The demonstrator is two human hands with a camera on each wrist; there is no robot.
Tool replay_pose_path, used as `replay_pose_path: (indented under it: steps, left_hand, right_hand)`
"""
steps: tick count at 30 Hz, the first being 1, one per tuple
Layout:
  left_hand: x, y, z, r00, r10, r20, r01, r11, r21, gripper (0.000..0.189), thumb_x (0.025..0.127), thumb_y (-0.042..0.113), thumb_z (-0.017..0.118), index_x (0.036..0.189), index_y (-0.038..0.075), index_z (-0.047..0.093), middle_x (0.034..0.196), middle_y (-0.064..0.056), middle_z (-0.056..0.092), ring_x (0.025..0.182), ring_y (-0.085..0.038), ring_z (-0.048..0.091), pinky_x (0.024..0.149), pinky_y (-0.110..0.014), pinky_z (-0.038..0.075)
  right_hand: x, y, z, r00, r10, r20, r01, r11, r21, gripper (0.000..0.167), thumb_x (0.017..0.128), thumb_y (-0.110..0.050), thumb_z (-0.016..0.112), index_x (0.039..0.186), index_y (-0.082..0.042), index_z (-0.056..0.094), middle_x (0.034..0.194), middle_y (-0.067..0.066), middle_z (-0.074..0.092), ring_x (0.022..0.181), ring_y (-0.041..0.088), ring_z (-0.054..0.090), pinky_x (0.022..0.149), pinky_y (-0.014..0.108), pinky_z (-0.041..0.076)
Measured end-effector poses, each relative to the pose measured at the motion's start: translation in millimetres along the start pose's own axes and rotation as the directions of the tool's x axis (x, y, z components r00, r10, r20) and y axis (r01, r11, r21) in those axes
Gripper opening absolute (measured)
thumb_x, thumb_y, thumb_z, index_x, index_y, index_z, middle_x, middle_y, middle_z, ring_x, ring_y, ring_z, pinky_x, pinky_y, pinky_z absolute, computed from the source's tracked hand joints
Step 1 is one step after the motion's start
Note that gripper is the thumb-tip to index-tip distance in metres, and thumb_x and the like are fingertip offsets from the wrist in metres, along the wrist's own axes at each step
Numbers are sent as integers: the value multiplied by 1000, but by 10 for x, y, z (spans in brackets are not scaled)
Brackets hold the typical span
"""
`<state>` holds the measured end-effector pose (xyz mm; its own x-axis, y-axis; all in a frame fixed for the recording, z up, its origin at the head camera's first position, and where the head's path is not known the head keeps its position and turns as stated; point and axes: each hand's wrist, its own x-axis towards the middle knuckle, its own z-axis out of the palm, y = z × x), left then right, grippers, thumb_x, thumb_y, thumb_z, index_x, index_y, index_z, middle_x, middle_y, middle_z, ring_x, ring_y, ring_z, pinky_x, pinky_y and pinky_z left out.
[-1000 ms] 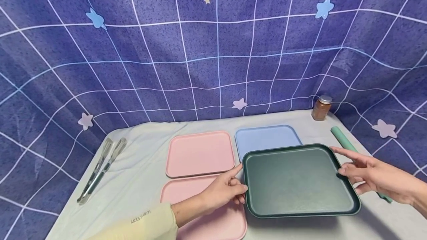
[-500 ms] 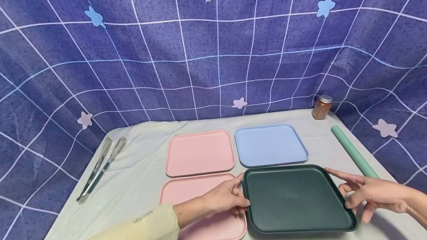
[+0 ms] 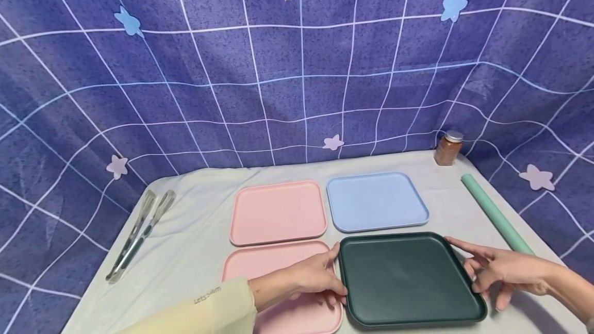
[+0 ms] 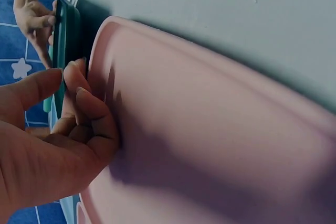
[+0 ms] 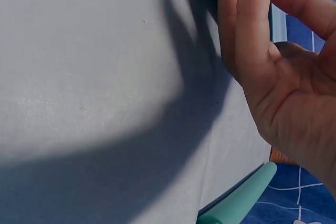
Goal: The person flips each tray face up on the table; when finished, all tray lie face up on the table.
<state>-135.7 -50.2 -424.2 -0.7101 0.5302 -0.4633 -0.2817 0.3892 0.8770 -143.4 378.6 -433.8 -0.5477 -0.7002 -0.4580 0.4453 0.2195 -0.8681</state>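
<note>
A dark green rectangular tray [image 3: 413,282] with a raised rim lies level at the front right, close over the table. My left hand [image 3: 315,277] pinches its left rim, thumb on the edge and other fingers curled beneath. On the opposite side my right hand [image 3: 506,272] grips the right rim, its index finger reaching toward the far corner. Beneath my left hand is a pink tray [image 3: 264,261], partly hidden by that arm. Behind it lies another pink tray [image 3: 278,213], with a light blue tray [image 3: 377,201] to its right. In the left wrist view the green tray [image 4: 71,35] shows edge-on.
Metal tongs [image 3: 141,236] with dark green grips lie at the left of the white-covered table [image 3: 199,220]. A green roll [image 3: 496,213] runs along the right edge. At the back right corner stands a jar [image 3: 448,148] with brown contents. Purple-blue cloth encloses the back and sides.
Both hands have brought the green tray down and toward the near edge, then slightly left. The blue tray, partly covered before, now shows whole.
</note>
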Motion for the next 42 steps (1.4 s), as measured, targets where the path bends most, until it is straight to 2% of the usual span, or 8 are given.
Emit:
replay_pose_path:
  steps: [5,8,17,22,27,30,34,42]
  left_hand:
    - [24,21,-8,1000,-21,19,21,1000,-5,103,82,2,73,162,8,9,69,-12,73,42,-8,56,40,-19,39]
    - [25,45,-36,998,-41,54,42,999,-18,104,83,4,73,162,7,5,67,-9,72,42,-7,56,40,-18,39]
    - [36,76,-114,986,-69,152,72,997,-18,107,86,9,73,161,6,-5,75,-14,75,42,-4,54,42,-17,42]
    - [48,49,-136,978,-84,190,92,995,-35,109,88,10,72,161,8,-9,77,-13,76,44,-5,55,45,-18,46]
    - [54,38,-153,976,-93,195,100,995,-29,109,88,11,72,161,11,-9,83,-21,75,42,-5,54,45,-19,47]
    - [50,40,-161,976,-94,198,101,995,-23,109,89,10,72,161,12,-10,84,-22,75,40,-6,52,45,-19,47]
    - [45,35,-166,976,-98,196,104,994,-21,108,89,11,71,162,14,-8,79,-16,75,41,-6,52,45,-20,47]
    - [37,25,-163,978,-89,191,92,996,-8,108,88,10,71,162,12,-7,73,-10,74,39,-5,51,45,-19,46]
  right_hand:
    - [35,5,-23,999,11,-43,-12,1000,-17,105,86,6,58,161,-19,-11,96,4,54,77,16,64,55,31,58]
    - [46,9,-17,999,12,-52,-13,1000,-20,106,87,5,58,158,-12,-19,95,3,53,76,15,63,54,32,58]
    - [58,35,2,997,-7,-79,4,999,-45,107,86,4,60,157,-11,-19,94,3,54,76,16,63,53,32,57]
    - [58,59,-3,996,-12,-91,6,998,-61,103,85,5,60,160,-14,-9,94,4,55,75,17,63,52,32,57]
    - [62,54,17,995,-18,-99,9,996,-90,104,85,5,59,160,-14,-10,94,5,54,74,17,64,52,33,57]
    - [72,29,46,992,-29,-120,8,986,-169,105,85,3,62,159,-10,-13,92,4,53,71,16,63,50,33,56]
    - [87,-6,80,987,-36,-155,-5,966,-257,106,85,1,65,159,-7,-10,89,3,51,67,14,60,48,32,55]
    - [88,-42,105,985,-16,-171,-28,968,-248,106,84,2,64,160,-8,-9,90,4,50,69,19,64,49,32,55]
